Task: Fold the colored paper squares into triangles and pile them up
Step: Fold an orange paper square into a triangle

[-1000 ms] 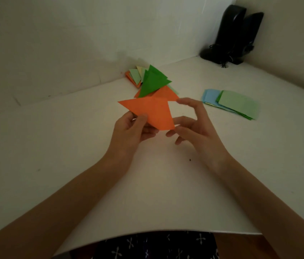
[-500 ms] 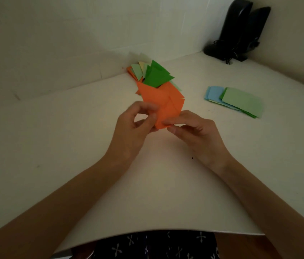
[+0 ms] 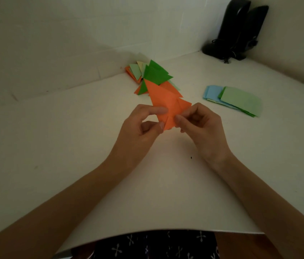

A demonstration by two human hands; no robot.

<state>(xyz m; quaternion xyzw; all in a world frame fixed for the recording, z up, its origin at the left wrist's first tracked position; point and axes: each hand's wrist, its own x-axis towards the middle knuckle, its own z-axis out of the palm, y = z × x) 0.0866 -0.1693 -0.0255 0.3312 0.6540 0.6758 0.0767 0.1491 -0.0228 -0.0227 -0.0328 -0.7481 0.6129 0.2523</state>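
Orange paper (image 3: pixel 166 101), thin, creased, folded to pointed triangle, held above matte white table (image 3: pixel 72 146). Left hand (image 3: pixel 143 126) pinches lower edge, thumb against forefinger; right hand (image 3: pixel 201 126) pinches right side. Folded triangle pile (image 3: pixel 153 75) behind; flat squares (image 3: pixel 237 100) right.

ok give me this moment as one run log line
step: folding | left hand: pinching orange paper | right hand: pinching same sheet | pile of folded triangles: behind hands | unfolded squares: on table, right

Two hands (image 3: pixel 171 126) are holding one orange paper (image 3: pixel 168 101); beyond it, one triangle pile (image 3: pixel 153 75) and one square stack (image 3: pixel 235 100) are lying.
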